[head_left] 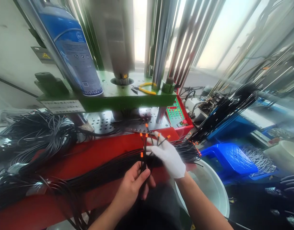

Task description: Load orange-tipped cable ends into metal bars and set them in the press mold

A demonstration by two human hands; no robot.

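Left hand (137, 180): bare, thumb and fingers together, clamped on the held cables (145, 148) below their ends; this pinch appears to be the anchor and is best kept firm but not crushing.
Right hand (168, 156): in a white glove, fingers reaching among the upper ends, above and to the right of the left pinch; whether they close on any cable cannot be told.
Spreading the ends: the step seems to be one of parting and ordering; it would go best one cable at a time, moved by its sheath rather than by its orange tip (142, 155).
Levelling: one end sits low, just above the left thumb, while the others rise higher; easing the pinch slightly would probably let the ends be evened, at the risk of the whole group slipping.
Keeping apart: the cable bundle (108, 166) lies just behind the grip and looks alike, so strays could easily be gathered in; lifting the group clear of it should help.
Held cables, position: between the two hands, rising from the left pinch in front of the red surface (89, 148).
Held cables, appearance: thin, black and flexible-looking, fanned unevenly, some upright and one slanting right; each visible end bears a small, bright orange piece.
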